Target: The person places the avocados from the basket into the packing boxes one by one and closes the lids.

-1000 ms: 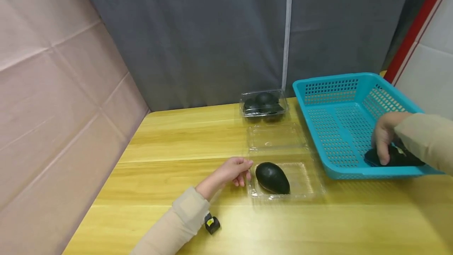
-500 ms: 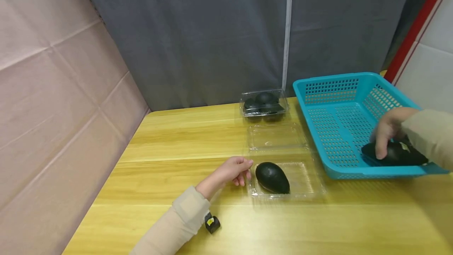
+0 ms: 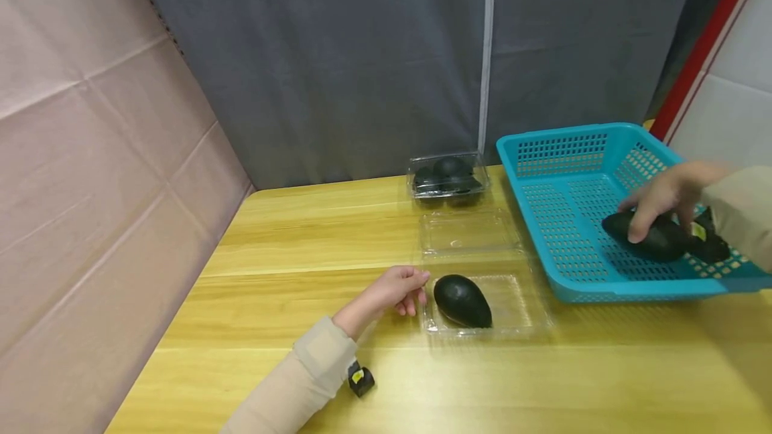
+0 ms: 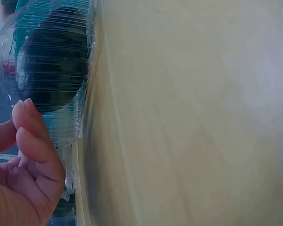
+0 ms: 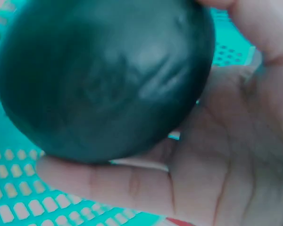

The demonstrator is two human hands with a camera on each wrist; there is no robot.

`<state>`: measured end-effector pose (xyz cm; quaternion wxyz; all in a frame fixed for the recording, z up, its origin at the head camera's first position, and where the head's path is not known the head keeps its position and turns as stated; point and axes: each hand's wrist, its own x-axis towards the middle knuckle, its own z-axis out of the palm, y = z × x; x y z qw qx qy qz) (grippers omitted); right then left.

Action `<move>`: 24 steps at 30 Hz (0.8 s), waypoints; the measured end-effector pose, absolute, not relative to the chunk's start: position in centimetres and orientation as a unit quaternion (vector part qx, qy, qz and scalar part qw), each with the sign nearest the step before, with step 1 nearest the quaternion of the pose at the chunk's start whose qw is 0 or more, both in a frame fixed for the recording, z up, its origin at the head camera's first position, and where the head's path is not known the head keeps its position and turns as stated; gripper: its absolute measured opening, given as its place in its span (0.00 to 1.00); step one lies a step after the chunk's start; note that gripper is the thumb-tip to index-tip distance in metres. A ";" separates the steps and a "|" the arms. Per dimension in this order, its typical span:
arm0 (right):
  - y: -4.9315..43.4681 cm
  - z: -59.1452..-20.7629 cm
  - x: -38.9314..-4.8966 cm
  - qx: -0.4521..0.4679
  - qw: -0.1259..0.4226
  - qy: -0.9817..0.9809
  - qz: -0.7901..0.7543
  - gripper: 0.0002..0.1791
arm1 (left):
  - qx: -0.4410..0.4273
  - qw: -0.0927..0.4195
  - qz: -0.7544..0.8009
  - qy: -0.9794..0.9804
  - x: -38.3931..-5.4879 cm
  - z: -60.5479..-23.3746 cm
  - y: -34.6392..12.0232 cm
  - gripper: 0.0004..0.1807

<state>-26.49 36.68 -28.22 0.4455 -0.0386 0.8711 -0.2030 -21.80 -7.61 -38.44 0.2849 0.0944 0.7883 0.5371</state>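
Note:
My right hand (image 3: 672,193) grips a dark avocado (image 3: 654,240) by its sides, inside the blue-green basket (image 3: 531,233). In the right wrist view, this avocado (image 5: 104,80) fills much of the picture, with fingers and thumb around it. An open clear plastic clamshell container (image 3: 515,303) lies left of the basket, its lid (image 3: 470,233) folded back away from me. One avocado (image 3: 462,301) rests in the container's left half. My left hand (image 3: 401,290) pinches the container's left rim with curled fingertips; the left wrist view shows the fingertips (image 4: 26,106) at that rim.
Behind the lid stands a closed clear container (image 3: 449,179) with several avocados inside. A black wrist camera (image 3: 360,380) sits by the left sleeve. A grey curtain (image 3: 338,72) borders the table's back; a pink cloth wall (image 3: 108,173) is at left.
My right hand has lifted the avocado and moved it up and slightly left, away from the basket's near right corner. The left hand and the container have stayed put.

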 end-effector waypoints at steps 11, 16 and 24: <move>34.9 -25.1 -25.6 -0.121 0.351 0.903 -0.215 0.47 | 0.089 0.284 0.540 0.788 -21.7 -38.4 -7.6 0.15; 33.9 -24.6 -24.8 -0.119 0.295 0.923 -0.216 0.44 | 0.090 0.286 0.536 0.789 -21.7 -38.2 -7.7 0.15; 31.0 -23.1 -23.4 -0.116 0.252 0.931 -0.239 0.39 | 0.093 0.289 0.540 0.785 -21.6 -38.1 -7.6 0.15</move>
